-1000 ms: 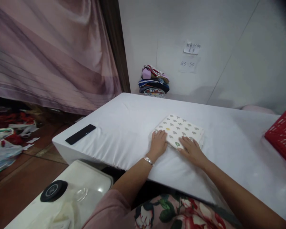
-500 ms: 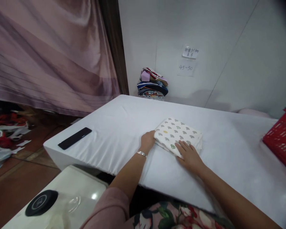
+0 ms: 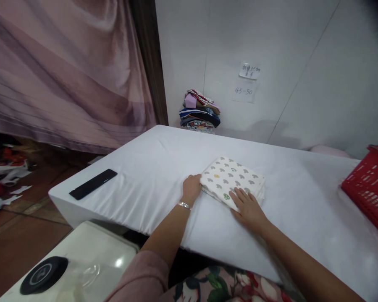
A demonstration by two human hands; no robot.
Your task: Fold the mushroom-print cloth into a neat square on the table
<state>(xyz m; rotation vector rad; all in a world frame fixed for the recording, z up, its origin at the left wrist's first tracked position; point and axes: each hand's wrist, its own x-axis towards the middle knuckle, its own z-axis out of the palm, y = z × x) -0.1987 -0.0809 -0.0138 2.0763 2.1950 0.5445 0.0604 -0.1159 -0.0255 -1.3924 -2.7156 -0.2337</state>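
Observation:
A folded white cloth printed with grey shapes and a few green and yellow ones lies on the white-covered table. At its left edge is my left hand, fingers closed against the fold; its fingertips are partly hidden behind the cloth's edge. My right hand rests flat on the cloth's near right part, fingers stretched out and slightly apart.
A black phone-like slab lies on the table's left. At the right edge stands a red plastic basket. Folded fabrics are piled beyond the far edge. A white lidded surface with a black round disc sits front left.
The view has shifted slightly, moving the whole scene a little to the left. Both hands stay in the same places on the folded cloth.

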